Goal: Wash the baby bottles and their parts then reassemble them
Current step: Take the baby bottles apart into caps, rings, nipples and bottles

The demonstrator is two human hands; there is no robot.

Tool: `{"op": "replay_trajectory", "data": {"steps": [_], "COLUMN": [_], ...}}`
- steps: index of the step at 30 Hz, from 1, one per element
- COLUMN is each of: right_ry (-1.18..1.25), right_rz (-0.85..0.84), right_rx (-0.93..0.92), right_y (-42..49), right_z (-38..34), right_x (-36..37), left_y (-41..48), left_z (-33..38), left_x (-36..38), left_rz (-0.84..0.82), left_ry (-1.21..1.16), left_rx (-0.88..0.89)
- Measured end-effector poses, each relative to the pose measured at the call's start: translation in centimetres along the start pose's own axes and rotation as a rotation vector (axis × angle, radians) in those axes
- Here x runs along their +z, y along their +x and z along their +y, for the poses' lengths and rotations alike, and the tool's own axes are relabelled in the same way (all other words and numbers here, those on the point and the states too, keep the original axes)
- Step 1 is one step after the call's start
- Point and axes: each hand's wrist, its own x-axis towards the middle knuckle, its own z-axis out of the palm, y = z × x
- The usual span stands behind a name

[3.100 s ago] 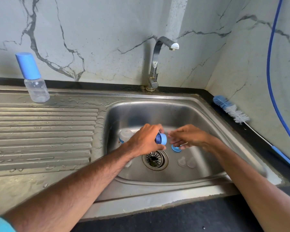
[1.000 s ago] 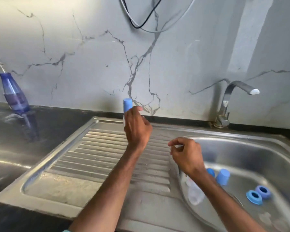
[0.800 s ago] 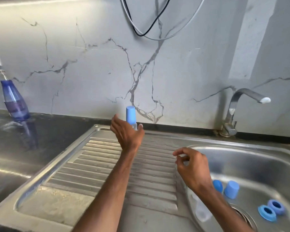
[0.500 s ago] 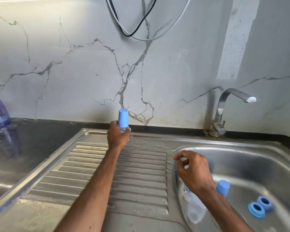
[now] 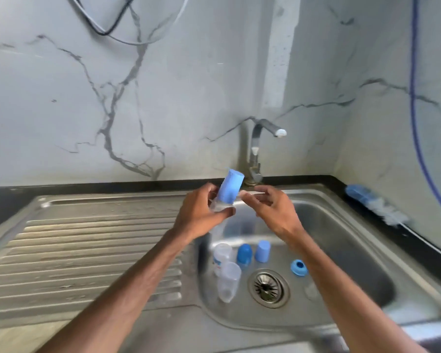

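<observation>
Left grip [image 5: 201,215] is clamped around the body of the clear plastic baby bottle with a light-blue cap [image 5: 231,191]. We hold this bottle tilted, cap uppermost, above the far left rim of the stainless-steel sink basin [image 5: 354,238]. Right grip [image 5: 273,212] is apart, fingers loosely spread, holding nothing, fingertips just beside that cap; blur hides whether they touch. Left of the round drain strainer [image 5: 268,287] we see two clear capless bottle bodies [image 5: 228,281]. Beyond the strainer stand a dark-blue domed cap [image 5: 244,254] and a loose light-blue cylindrical cap [image 5: 262,250]. A blue screw ring [image 5: 299,267] lies to the right. A blue-and-white bottle brush [image 5: 377,207] rests on the black tabletop [image 5: 10,202].
</observation>
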Motion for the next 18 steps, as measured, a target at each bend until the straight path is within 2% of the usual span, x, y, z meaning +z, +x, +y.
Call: {"op": "replay_trajectory", "data": {"steps": [2, 4, 9, 12, 18], "right_ry": [0.049, 0.124, 0.143, 0.215, 0.325], "right_rz": [-0.143, -0.206, -0.206, -0.237, -0.220], "right_rx": [0.065, 0.091, 0.117, 0.196, 0.292], "right_y": [-0.6, -1.7, -3.2, -2.7, -1.9], "right_z": [0.8, 2.1, 4.5, 5.0, 5.8], "right_x": [-2.9, -4.7, -6.8, -6.9, -6.5], "left_y": [-0.9, -1.9, -4.8, -5.5, -6.0], "left_z": [1.0, 1.9, 3.6, 3.3, 2.4], "left_x": [1.7, 3.1, 6.2, 7.3, 8.2], "left_rz": [-0.017, -0.053, -0.106, -0.083, -0.170], "left_ry": [-0.001, 0.038, 0.278, 0.258, 0.220], "left_rx": [0.024, 0.065, 0.205, 0.197, 0.161]}}
